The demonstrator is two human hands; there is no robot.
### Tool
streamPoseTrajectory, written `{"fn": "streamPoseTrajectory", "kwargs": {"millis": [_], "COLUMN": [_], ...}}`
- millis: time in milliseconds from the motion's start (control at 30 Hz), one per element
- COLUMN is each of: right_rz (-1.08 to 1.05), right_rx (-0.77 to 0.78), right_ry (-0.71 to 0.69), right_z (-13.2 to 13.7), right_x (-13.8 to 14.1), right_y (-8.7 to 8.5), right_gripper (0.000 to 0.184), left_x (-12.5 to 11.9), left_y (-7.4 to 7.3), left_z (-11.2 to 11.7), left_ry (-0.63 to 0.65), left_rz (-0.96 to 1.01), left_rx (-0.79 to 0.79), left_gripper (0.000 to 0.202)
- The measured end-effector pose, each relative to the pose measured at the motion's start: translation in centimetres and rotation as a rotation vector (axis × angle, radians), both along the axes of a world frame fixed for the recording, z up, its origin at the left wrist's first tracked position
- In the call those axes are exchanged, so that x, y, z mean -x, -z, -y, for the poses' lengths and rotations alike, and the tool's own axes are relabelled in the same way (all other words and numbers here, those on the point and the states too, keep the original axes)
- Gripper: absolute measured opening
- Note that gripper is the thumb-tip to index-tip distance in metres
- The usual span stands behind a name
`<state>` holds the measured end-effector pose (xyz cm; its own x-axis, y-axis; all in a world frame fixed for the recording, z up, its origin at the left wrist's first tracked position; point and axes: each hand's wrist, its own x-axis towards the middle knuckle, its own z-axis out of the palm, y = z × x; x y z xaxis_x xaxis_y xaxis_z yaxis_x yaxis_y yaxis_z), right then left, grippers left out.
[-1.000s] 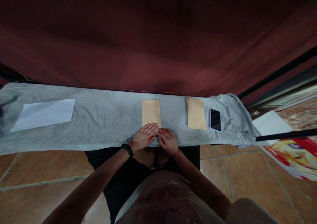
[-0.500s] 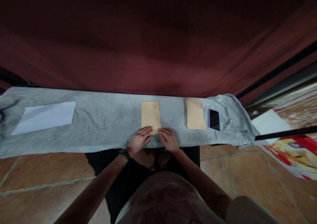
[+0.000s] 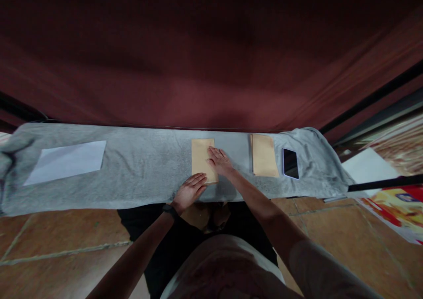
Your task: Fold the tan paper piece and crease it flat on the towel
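Observation:
A tan envelope (image 3: 200,157) lies on the grey cloth-covered bench (image 3: 142,167) in front of me. My left hand (image 3: 189,191) rests flat at the envelope's near left corner, fingers stretched out. My right hand (image 3: 219,160) lies flat on the envelope's right side, fingers apart, reaching toward its far end. A black band sits on my left wrist.
A stack of tan envelopes (image 3: 263,160) lies to the right, with a dark phone (image 3: 290,163) beside it. A white sheet (image 3: 69,161) lies far left on the cloth. A dark red curtain hangs behind. Tiled floor and a colourful poster (image 3: 399,204) lie at right.
My right hand has slid from the envelope's near edge forward along its right side. My left hand stayed near the near left corner.

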<state>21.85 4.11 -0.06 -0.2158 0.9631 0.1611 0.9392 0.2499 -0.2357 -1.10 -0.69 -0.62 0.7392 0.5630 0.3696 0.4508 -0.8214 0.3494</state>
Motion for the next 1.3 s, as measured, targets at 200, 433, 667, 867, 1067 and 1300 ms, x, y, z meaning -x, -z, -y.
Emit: {"fn": "streamPoseTrajectory", "kwargs": {"millis": [200,433,667,867,1067,1300], "right_rz": [-0.002,-0.013,-0.194,-0.316,-0.264,-0.192], "right_rx": [-0.012,0.046,0.06,-0.005,-0.048,-0.054], "right_ry": [0.036,-0.012,-0.093,-0.066,0.129,0.175], "right_z": [-2.4,2.5,11.1,13.5,12.0,11.6], "right_x": [-0.3,0.5,0.3,0.7,2.3,2.9], "right_y": [-1.4,0.2,0.8,0.6,0.5,0.6], "right_gripper": [0.038,0.049,0.046,0.035,0.026,0.024], "left_x": [0.0,0.0,-0.2,-0.3,-0.5,-1.0], "left_y": [0.0,0.2,0.9,0.6,0.0,-0.6], "left_z": [0.0,0.4,0.7,1.0,1.6,1.2], "left_ry": [-0.018,-0.019,-0.037,-0.048,-0.053,-0.101], "left_rz": [-0.014,-0.029,-0.051,-0.115,-0.194,-0.158], "left_rx": [0.008,-0.007,-0.073,-0.086,-0.015,0.011], "left_gripper": [0.035,0.035,0.035,0.035,0.043,0.038]}}
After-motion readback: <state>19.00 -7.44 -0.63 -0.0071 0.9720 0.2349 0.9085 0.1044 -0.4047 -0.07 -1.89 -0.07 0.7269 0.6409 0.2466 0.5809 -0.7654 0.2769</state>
